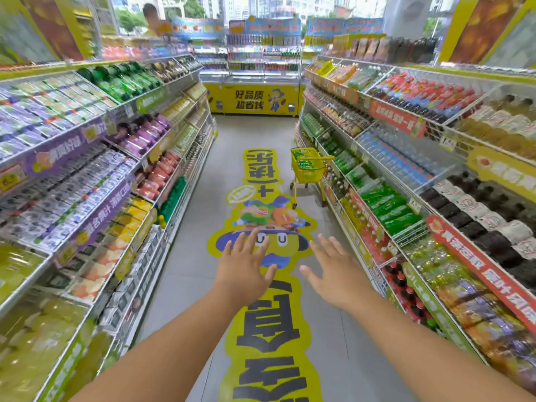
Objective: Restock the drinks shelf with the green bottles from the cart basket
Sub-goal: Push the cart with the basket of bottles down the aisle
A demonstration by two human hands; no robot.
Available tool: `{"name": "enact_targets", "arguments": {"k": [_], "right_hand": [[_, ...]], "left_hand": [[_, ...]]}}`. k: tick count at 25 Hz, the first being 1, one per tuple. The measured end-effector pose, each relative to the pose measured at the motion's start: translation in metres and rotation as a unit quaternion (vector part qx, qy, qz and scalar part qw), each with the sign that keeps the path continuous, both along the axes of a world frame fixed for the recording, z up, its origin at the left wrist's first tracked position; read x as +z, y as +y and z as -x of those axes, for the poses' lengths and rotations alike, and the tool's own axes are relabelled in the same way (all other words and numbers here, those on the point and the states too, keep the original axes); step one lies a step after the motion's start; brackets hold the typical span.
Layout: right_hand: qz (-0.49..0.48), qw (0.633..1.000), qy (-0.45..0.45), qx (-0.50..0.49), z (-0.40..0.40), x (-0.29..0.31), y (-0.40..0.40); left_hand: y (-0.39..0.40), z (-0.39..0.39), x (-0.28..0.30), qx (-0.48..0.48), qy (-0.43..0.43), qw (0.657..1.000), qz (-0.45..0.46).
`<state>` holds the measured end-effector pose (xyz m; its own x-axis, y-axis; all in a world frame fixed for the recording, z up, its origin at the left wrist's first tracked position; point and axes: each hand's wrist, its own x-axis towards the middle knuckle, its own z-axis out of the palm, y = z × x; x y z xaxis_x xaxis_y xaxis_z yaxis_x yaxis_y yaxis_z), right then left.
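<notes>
Both hands, left hand (245, 264) and right hand (336, 269), are reaching forward with fingers spread, gripping nothing. The yellow wire cart basket (308, 166) holding green bottles (304, 155) is sitting well ahead, beside the right-hand drinks shelf (385, 181), with a yellow cartoon floor sticker (262, 227) lying between.

Green bottles (308, 163) in distant cart basket (307, 172): too small to count.
</notes>
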<state>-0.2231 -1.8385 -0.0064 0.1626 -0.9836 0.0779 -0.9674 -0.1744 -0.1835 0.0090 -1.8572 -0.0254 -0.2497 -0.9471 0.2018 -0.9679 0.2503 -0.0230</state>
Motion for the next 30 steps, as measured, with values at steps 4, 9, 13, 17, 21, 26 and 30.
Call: {"name": "enact_targets", "arguments": {"k": [4,9,13,17,21,26,30], "right_hand": [[0.012,1.000,-0.012,-0.002,0.009,-0.007,-0.127],[0.032,0.999,0.000,0.018,0.028,-0.011,-0.295],[0.024,0.999,0.005,0.023,0.037,-0.005,-0.405],[0.045,0.999,0.004,0.030,0.031,-0.004,-0.512],[0.046,0.998,0.023,0.025,0.017,-0.013,-0.631],[0.057,0.998,0.036,-0.016,-0.003,-0.018,-0.776],[0.058,0.998,0.015,-0.036,-0.011,-0.007,-0.881]], "left_hand": [[-0.124,0.011,-0.008,0.000,0.017,1.000,-0.002],[-0.276,0.030,-0.007,0.005,0.023,1.000,0.010],[-0.384,0.038,-0.001,0.011,0.029,0.999,0.017],[-0.498,0.035,-0.006,-0.004,0.044,0.999,0.015],[-0.625,0.021,-0.014,-0.016,0.038,0.999,0.032],[-0.788,0.001,-0.012,-0.032,0.029,0.999,0.001],[-0.903,-0.006,-0.004,-0.062,-0.003,0.998,-0.007]]}}
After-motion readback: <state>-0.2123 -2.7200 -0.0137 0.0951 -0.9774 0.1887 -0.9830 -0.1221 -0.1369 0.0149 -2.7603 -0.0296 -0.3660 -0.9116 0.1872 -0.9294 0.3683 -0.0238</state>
